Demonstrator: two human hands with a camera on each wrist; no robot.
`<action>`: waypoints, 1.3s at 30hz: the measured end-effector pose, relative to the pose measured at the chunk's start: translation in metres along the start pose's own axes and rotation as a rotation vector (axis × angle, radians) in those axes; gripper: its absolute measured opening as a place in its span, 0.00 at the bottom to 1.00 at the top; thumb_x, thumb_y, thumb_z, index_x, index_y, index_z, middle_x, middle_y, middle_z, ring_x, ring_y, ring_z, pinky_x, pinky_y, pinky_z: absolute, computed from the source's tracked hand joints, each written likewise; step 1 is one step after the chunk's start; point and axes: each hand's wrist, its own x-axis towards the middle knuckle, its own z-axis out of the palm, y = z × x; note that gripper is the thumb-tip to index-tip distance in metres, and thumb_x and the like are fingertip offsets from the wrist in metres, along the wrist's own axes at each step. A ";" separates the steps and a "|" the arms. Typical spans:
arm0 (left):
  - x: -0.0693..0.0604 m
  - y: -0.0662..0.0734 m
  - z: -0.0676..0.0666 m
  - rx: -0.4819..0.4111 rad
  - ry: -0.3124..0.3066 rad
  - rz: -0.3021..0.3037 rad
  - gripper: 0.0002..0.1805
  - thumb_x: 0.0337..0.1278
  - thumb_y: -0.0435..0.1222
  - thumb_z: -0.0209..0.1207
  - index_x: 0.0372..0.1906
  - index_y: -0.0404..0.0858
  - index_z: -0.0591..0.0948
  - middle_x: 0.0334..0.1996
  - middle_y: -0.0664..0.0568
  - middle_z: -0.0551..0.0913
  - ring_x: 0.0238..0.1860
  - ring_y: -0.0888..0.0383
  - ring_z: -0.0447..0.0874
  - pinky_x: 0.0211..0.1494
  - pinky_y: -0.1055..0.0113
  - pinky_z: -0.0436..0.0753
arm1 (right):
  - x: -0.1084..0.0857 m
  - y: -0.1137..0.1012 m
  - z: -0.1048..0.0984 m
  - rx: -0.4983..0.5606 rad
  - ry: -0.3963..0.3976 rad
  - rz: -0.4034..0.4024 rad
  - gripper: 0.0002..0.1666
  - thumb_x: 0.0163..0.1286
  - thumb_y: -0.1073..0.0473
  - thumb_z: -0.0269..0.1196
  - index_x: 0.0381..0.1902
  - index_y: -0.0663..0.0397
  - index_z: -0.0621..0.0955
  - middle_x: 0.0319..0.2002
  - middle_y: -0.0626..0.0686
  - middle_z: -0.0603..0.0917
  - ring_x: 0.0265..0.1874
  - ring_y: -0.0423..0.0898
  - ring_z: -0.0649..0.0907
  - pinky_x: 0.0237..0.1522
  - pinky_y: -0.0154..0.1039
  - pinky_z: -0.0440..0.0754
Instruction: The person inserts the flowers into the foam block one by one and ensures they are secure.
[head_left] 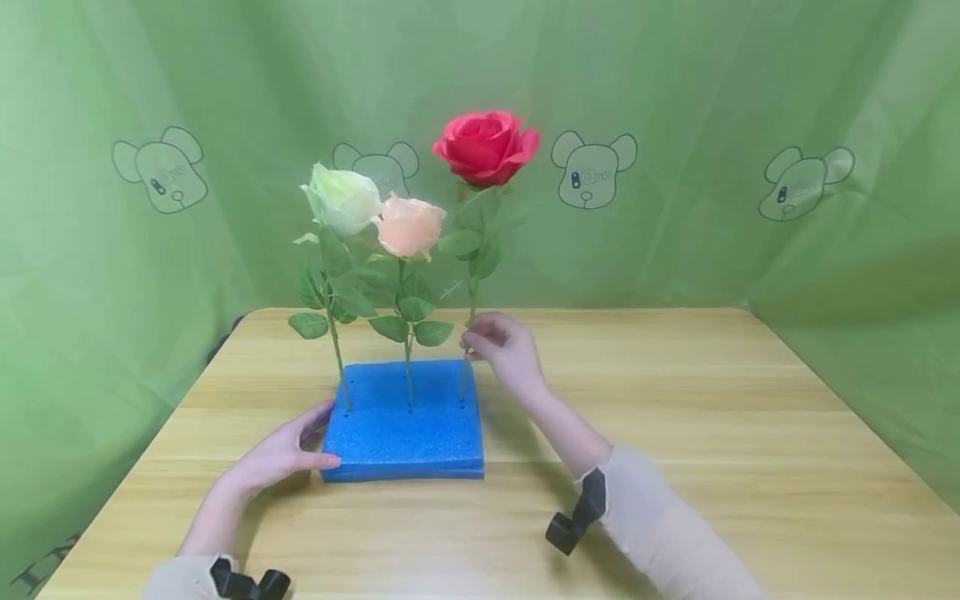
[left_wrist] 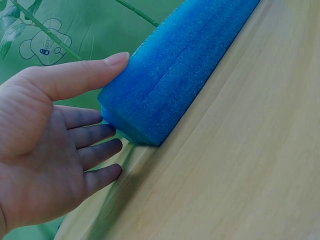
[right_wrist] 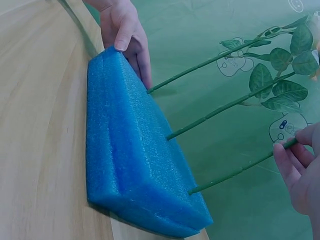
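A blue foam block [head_left: 405,446] with small holes lies on the table, and three artificial roses stand upright in it. The white-green rose [head_left: 341,200] is on the left, the pale pink rose [head_left: 408,227] in the middle, the taller red rose [head_left: 486,150] on the right. My right hand [head_left: 510,350] pinches the red rose's stem between thumb and fingers above the block; in the right wrist view that stem [right_wrist: 230,175] enters the foam. My left hand [head_left: 277,454] rests against the block's left end, thumb on its edge, fingers [left_wrist: 97,152] fairly straight along the side.
The wooden table [head_left: 675,400] extends around the block on all sides. A green curtain [head_left: 675,267] printed with mouse faces hangs behind and at both sides. A small black camera [head_left: 577,512] is strapped to each wrist.
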 end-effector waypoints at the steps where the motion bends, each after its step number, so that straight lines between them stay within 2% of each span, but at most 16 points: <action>1: 0.000 0.000 0.000 0.000 0.000 -0.001 0.51 0.48 0.36 0.65 0.67 0.19 0.45 0.67 0.26 0.45 0.67 0.31 0.46 0.68 0.43 0.50 | 0.000 0.001 0.000 0.000 -0.002 -0.002 0.13 0.63 0.71 0.58 0.46 0.72 0.75 0.37 0.66 0.81 0.37 0.59 0.82 0.41 0.42 0.84; 3: 0.000 0.000 0.000 -0.002 -0.001 -0.002 0.51 0.48 0.36 0.65 0.67 0.19 0.45 0.67 0.26 0.45 0.67 0.31 0.46 0.68 0.43 0.50 | 0.000 0.002 0.001 -0.009 -0.008 -0.007 0.13 0.63 0.70 0.58 0.46 0.72 0.76 0.37 0.65 0.81 0.38 0.61 0.82 0.41 0.43 0.84; 10: 0.000 0.000 0.001 -0.020 -0.002 -0.004 0.51 0.49 0.35 0.65 0.67 0.19 0.45 0.67 0.25 0.45 0.67 0.31 0.45 0.68 0.43 0.49 | -0.001 0.008 0.002 -0.045 -0.024 -0.026 0.12 0.63 0.70 0.58 0.45 0.71 0.77 0.37 0.64 0.82 0.36 0.53 0.83 0.39 0.38 0.85; 21: 0.000 -0.001 0.000 -0.021 -0.002 -0.016 0.51 0.49 0.35 0.65 0.67 0.20 0.45 0.68 0.26 0.45 0.67 0.32 0.45 0.68 0.43 0.49 | -0.003 0.011 0.003 -0.057 -0.035 -0.007 0.13 0.63 0.70 0.59 0.45 0.72 0.77 0.37 0.64 0.82 0.36 0.54 0.83 0.39 0.37 0.85; 30: 0.000 -0.001 0.000 -0.026 -0.006 -0.008 0.51 0.49 0.35 0.65 0.67 0.20 0.45 0.68 0.26 0.45 0.67 0.32 0.45 0.68 0.44 0.49 | -0.005 0.012 0.004 -0.054 -0.045 0.003 0.12 0.62 0.72 0.59 0.44 0.72 0.77 0.37 0.65 0.82 0.36 0.59 0.83 0.39 0.38 0.85; 39: 0.000 -0.001 0.000 -0.031 -0.009 -0.005 0.50 0.50 0.35 0.65 0.68 0.20 0.44 0.68 0.26 0.45 0.67 0.32 0.45 0.68 0.44 0.49 | -0.006 0.015 0.004 -0.057 -0.047 0.009 0.11 0.62 0.71 0.59 0.42 0.72 0.77 0.36 0.65 0.83 0.33 0.52 0.84 0.38 0.38 0.85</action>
